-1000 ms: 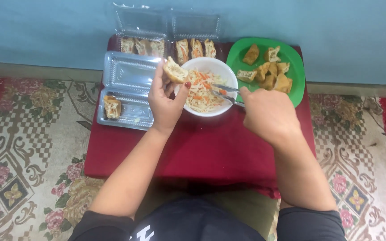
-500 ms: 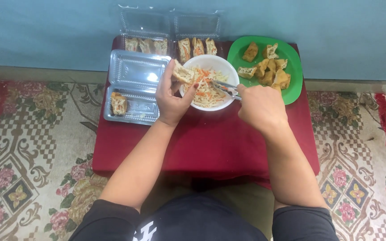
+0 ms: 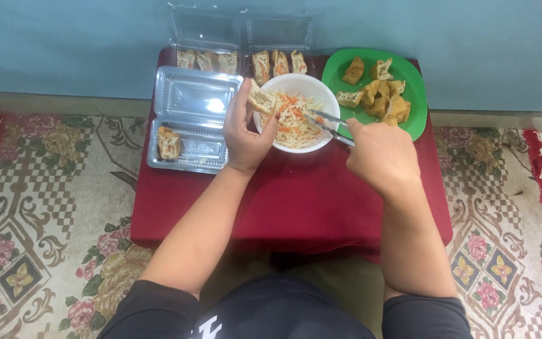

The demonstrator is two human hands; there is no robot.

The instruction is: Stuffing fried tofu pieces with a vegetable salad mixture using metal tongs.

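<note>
I've got a fried piece (image 3: 260,100) pinched in my left hand (image 3: 246,135) over the white bowl (image 3: 296,85); right hand (image 3: 381,154) clenched on metal tongs (image 3: 324,124) in the shredded filling. Green plate (image 3: 409,75) holds several pieces; the clear trays hold filled ones.

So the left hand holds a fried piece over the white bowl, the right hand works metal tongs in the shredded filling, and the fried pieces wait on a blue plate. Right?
Not quite: the plate of fried pieces is green, not blue, as the head view shows. The rest holds: the left hand holds a fried piece over the white bowl, and the right hand works metal tongs in the shredded filling.
</note>
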